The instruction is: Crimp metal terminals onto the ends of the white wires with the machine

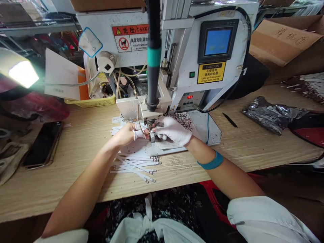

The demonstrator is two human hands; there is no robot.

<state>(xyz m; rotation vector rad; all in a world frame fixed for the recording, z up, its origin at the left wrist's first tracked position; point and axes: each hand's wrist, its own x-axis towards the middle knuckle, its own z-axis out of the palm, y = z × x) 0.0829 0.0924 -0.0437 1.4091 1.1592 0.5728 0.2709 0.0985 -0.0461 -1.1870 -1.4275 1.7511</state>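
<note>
My left hand, with white cloth on some fingers, is closed in a pinch just left of the machine's working head. Opposite it, my right hand in a white glove has its thumb and forefinger pressed together at the same spot. What the fingertips hold is too small to make out. A small metal block stands between the hands. Behind my right hand lies a heap of tiny parts on a pale plate. Several flat white strips with small connector ends lie crosswise in front of my hands.
A thick black hose drops to the head from the white machine. Left stand a lit lamp, a yellow basket and a phone. Rightward lie a dark blade-like piece, a silvery bag and a cardboard box.
</note>
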